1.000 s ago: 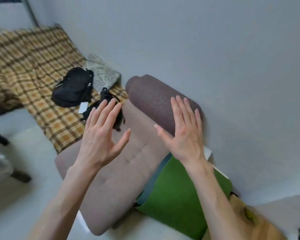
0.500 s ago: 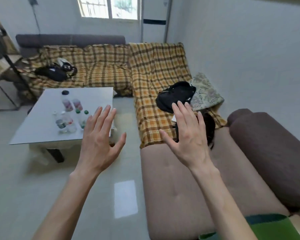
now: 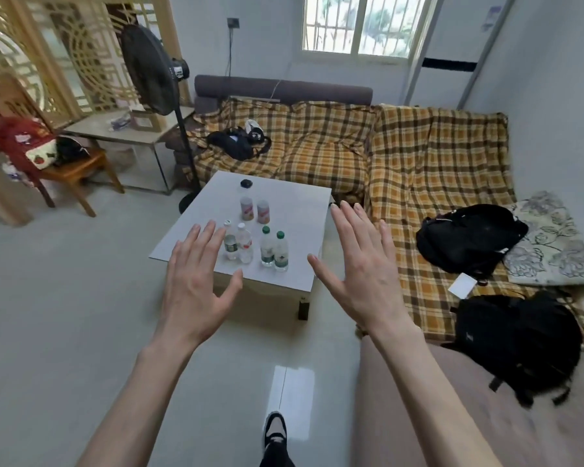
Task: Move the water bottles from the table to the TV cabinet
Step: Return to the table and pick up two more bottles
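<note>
A low white table (image 3: 294, 210) stands ahead in the middle of the room. Several bottles stand upright on it: two green-capped ones (image 3: 274, 249), two white-capped clear ones (image 3: 238, 244), and two pink-labelled ones (image 3: 255, 208) behind them. My left hand (image 3: 196, 281) and my right hand (image 3: 361, 264) are raised in front of me, palms outward, fingers spread, both holding nothing and well short of the table. My left fingers overlap the table's near left part in the view. No TV cabinet is in view.
A plaid-covered corner sofa (image 3: 418, 156) wraps the table's far and right sides, with black backpacks (image 3: 469, 237) and a cushion (image 3: 557, 241) on it. A standing fan (image 3: 149, 69), a side table (image 3: 129, 129) and a wooden chair (image 3: 71, 166) stand at the left. A small dark object (image 3: 246, 183) lies on the table.
The view has swung left from the wall and sofa arm to face the table and bottles. Both hands stay raised and open.
</note>
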